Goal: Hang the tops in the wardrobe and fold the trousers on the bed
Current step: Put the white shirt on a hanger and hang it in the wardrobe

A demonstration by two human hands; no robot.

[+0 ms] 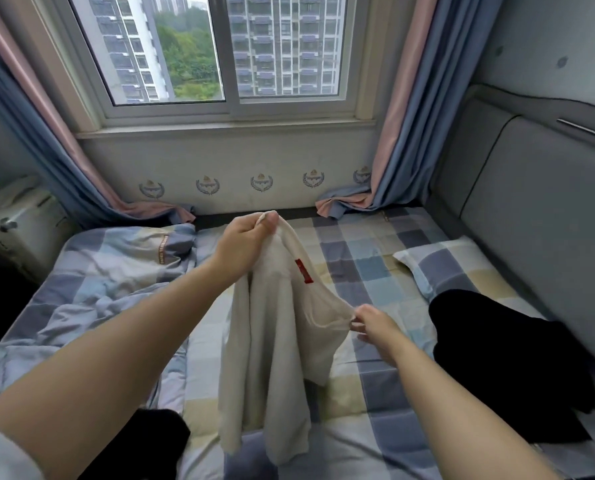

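Both hands grasp one cream-white soft cotton top (pixel 282 341), raised above the checked blue, grey and yellow bed sheet (pixel 375 265). Left hand (pixel 244 244) pinches a bunched edge at the highest point; right hand (pixel 372 323) pinches the stretched opening lower down — neckline or hem cannot be determined. A red label (pixel 304 271) faces the camera, and the lower fabric trails toward the sheet. Dark black garments lie on the bed at right (pixel 503 362) and near the bottom edge (pixel 157 438). No hanger or wardrobe is visible.

Risk: both grips are narrow pinches — a slip would probably drop the top onto the bed, creasing it. A twisted garment may also sit crooked on a hanger.
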